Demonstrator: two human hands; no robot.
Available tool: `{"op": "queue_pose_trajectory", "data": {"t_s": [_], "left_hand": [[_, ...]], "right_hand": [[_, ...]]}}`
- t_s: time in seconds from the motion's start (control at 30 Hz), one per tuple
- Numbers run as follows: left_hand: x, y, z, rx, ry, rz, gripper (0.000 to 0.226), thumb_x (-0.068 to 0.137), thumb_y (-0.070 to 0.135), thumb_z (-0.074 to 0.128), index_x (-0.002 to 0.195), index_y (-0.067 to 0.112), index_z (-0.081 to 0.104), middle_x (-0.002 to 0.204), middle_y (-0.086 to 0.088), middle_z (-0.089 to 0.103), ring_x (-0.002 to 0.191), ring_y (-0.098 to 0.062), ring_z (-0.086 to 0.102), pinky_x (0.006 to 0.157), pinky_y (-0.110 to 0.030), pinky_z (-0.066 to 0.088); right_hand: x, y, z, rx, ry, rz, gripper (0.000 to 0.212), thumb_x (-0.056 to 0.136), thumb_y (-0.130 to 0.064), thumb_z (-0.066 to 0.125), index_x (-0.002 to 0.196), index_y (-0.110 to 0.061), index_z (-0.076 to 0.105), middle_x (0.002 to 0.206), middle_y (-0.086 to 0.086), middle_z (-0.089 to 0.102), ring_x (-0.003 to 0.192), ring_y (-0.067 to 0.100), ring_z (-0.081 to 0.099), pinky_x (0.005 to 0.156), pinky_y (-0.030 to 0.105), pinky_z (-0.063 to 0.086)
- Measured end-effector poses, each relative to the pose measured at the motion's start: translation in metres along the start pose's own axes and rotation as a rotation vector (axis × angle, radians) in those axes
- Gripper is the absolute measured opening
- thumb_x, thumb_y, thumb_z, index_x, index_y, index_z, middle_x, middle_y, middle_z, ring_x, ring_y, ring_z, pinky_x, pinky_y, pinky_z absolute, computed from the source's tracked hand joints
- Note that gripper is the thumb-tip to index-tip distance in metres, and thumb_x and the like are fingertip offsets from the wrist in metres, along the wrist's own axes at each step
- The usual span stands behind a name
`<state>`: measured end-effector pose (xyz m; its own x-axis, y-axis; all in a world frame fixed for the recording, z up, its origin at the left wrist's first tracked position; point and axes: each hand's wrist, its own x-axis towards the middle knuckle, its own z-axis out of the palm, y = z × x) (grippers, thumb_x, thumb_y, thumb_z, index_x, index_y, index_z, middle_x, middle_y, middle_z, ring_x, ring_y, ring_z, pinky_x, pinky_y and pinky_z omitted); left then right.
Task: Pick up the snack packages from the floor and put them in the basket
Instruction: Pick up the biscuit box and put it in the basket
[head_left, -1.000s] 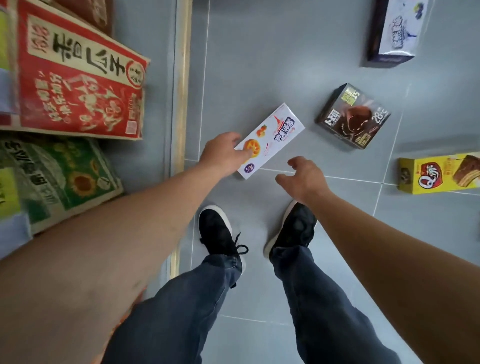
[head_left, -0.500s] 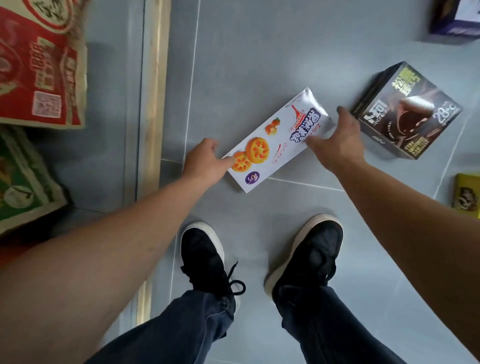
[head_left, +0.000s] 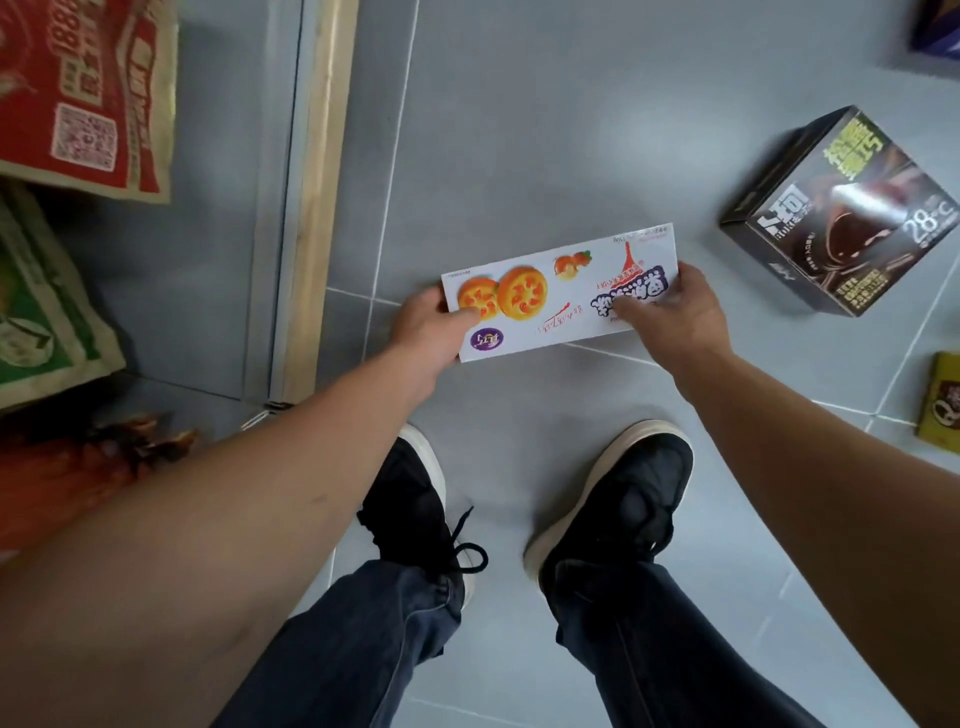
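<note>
Standing on grey tiled floor (head_left: 545, 130), wooden shelf edge (head_left: 317, 208) left

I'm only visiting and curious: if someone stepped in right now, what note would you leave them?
Left hand and right hand each grip one end of the white biscuit box.
On the floor: dark chocolate box, yellow box, purple box at the top edge.
No basket in view.
Done: one box in hand.
Left: find the basket, drop this box in, then collect the others.
</note>
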<state>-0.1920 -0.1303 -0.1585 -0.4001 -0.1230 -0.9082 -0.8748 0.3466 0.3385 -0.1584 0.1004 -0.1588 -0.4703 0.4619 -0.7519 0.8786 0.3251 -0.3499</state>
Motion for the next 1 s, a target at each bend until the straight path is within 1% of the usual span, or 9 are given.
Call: {"op": "queue_pose_trajectory", "data": {"t_s": [0.13, 0.23, 0.33, 0.5, 0.63, 0.77, 0.83, 0.9, 1.0], "left_hand": [[-0.009, -0.007, -0.006, 0.1, 0.037, 0.103, 0.036, 0.067, 0.033, 0.063, 0.102, 0.028, 0.07, 0.096, 0.008, 0.076, 0.091, -0.019, 0.073, 0.084, -0.051, 0.059], [-0.044, 0.01, -0.011, 0.088, 0.032, 0.127, 0.03, 0.069, 0.035, 0.06, 0.097, 0.033, 0.069, 0.097, 0.007, 0.076, 0.09, -0.017, 0.073, 0.085, -0.05, 0.059], [-0.079, 0.03, -0.016, 0.094, 0.034, 0.156, 0.025, 0.068, 0.038, 0.061, 0.092, 0.037, 0.067, 0.097, 0.004, 0.076, 0.088, -0.018, 0.073, 0.085, -0.049, 0.059], [-0.154, 0.084, -0.029, 0.052, 0.014, 0.204, 0.03, 0.083, 0.027, 0.066, 0.113, 0.034, 0.063, 0.1, 0.004, 0.074, 0.089, -0.016, 0.073, 0.084, -0.048, 0.059], [-0.223, 0.144, -0.043, 0.027, -0.037, 0.254, 0.041, 0.09, 0.022, 0.069, 0.13, 0.025, 0.057, 0.094, 0.009, 0.073, 0.085, -0.01, 0.073, 0.074, -0.037, 0.061], [-0.297, 0.205, -0.056, 0.044, -0.092, 0.303, 0.043, 0.091, 0.019, 0.069, 0.131, 0.024, 0.054, 0.106, 0.001, 0.073, 0.092, -0.014, 0.073, 0.078, -0.04, 0.061], [-0.324, 0.228, -0.059, 0.058, -0.082, 0.323, 0.039, 0.091, 0.02, 0.068, 0.127, 0.028, 0.054, 0.108, 0.0, 0.073, 0.094, -0.015, 0.073, 0.081, -0.043, 0.06], [-0.363, 0.254, -0.062, 0.074, -0.077, 0.351, 0.035, 0.091, 0.022, 0.068, 0.123, 0.028, 0.055, 0.108, 0.0, 0.073, 0.095, -0.016, 0.072, 0.082, -0.045, 0.06], [-0.417, 0.291, -0.065, 0.086, -0.065, 0.403, 0.041, 0.09, 0.023, 0.069, 0.13, 0.025, 0.056, 0.108, -0.001, 0.074, 0.095, -0.017, 0.073, 0.083, -0.049, 0.06]], "right_hand": [[-0.018, 0.001, -0.014, 0.117, 0.01, 0.05, 0.062, 0.077, -0.028, 0.08, 0.131, -0.018, 0.05, 0.107, -0.008, 0.061, 0.098, 0.014, 0.061, 0.091, 0.033, 0.051], [-0.041, -0.004, -0.036, 0.213, 0.002, 0.071, 0.062, 0.074, -0.029, 0.082, 0.127, -0.022, 0.05, 0.108, -0.007, 0.063, 0.096, 0.013, 0.063, 0.082, 0.027, 0.048], [-0.067, -0.013, -0.063, 0.29, -0.004, 0.097, 0.055, 0.077, -0.031, 0.081, 0.122, -0.024, 0.05, 0.099, -0.01, 0.065, 0.09, 0.009, 0.063, 0.08, 0.025, 0.047], [-0.122, -0.041, -0.121, 0.457, 0.006, 0.115, 0.053, 0.081, -0.027, 0.079, 0.124, -0.019, 0.05, 0.097, -0.012, 0.066, 0.084, 0.003, 0.064, 0.071, 0.019, 0.047], [-0.172, -0.074, -0.179, 0.539, 0.024, 0.108, 0.059, 0.076, -0.032, 0.08, 0.126, -0.017, 0.052, 0.11, -0.001, 0.068, 0.085, 0.012, 0.063, 0.073, 0.028, 0.047], [-0.221, -0.113, -0.245, 0.583, 0.037, 0.061, 0.048, 0.078, -0.031, 0.078, 0.117, -0.02, 0.052, 0.101, -0.005, 0.066, 0.072, 0.007, 0.057, 0.069, 0.026, 0.044], [-0.237, -0.127, -0.269, 0.58, 0.065, 0.036, 0.051, 0.079, -0.032, 0.078, 0.121, -0.02, 0.051, 0.106, -0.004, 0.066, 0.079, 0.008, 0.06, 0.07, 0.025, 0.046], [-0.265, -0.146, -0.304, 0.607, 0.082, 0.015, 0.053, 0.081, -0.029, 0.076, 0.126, -0.017, 0.05, 0.109, -0.003, 0.064, 0.081, 0.004, 0.061, 0.065, 0.018, 0.046], [-0.3, -0.171, -0.354, 0.62, 0.112, -0.021, 0.05, 0.086, -0.022, 0.073, 0.129, -0.013, 0.049, 0.11, -0.002, 0.06, 0.073, -0.005, 0.054, 0.046, 0.005, 0.04]]}}
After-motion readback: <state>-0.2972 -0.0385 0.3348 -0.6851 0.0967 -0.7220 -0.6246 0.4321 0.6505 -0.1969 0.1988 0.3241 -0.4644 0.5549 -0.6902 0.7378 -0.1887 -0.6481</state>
